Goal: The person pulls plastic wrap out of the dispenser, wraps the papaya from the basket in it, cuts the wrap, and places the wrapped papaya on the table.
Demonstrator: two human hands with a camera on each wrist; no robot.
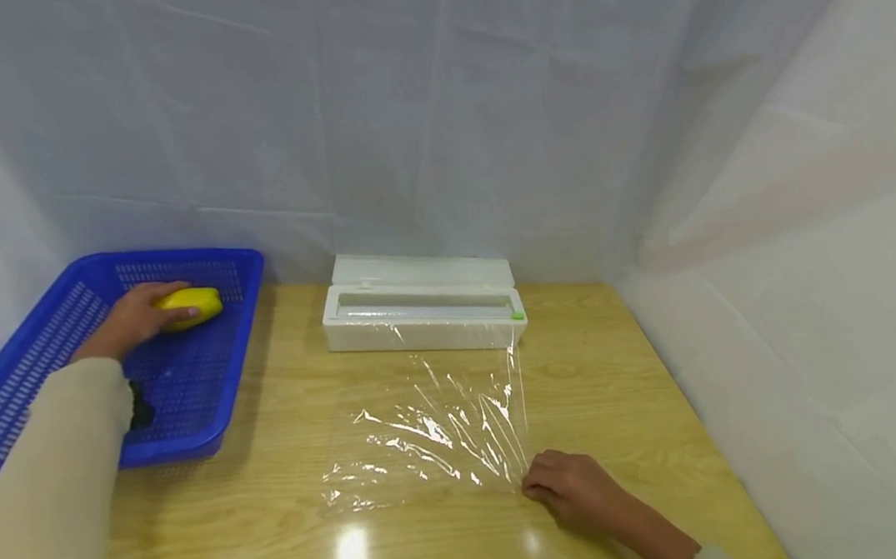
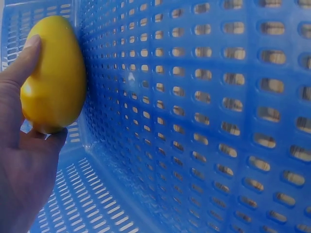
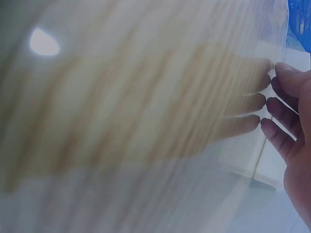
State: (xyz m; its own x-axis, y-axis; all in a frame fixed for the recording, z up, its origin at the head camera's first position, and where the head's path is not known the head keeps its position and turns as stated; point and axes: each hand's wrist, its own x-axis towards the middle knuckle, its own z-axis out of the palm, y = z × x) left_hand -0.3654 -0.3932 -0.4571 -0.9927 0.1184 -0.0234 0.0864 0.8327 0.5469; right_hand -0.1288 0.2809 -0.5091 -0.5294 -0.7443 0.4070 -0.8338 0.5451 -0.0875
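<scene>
Cling film (image 1: 432,430) is lying pulled out flat on the wooden table (image 1: 609,364), running from the white dispenser box (image 1: 424,312) at 12 o'clock toward the near edge; it looks joined to the box, though I cannot tell whether it is cut. Right hand (image 1: 573,487) is resting at the sheet's 4 o'clock corner, fingertips (image 3: 277,133) pressing down at the film's edge, fingers loosely bent, not pinching as far as the pictures show. Left hand (image 1: 130,318) is reaching into the blue basket (image 1: 59,313) at 10 o'clock, fingers and thumb wrapping round a yellow mango-like fruit (image 1: 191,306); the wrist view is showing the fruit touching the basket's perforated wall.

Progress, my read: sheet laid out, fruit gripped but not yet out of the basket; moving it onto the film and wrapping it appear to be left.

Labels: no readable writing or brand anywhere; only a small green tab (image 1: 519,315) is showing at the box's right end.
</scene>
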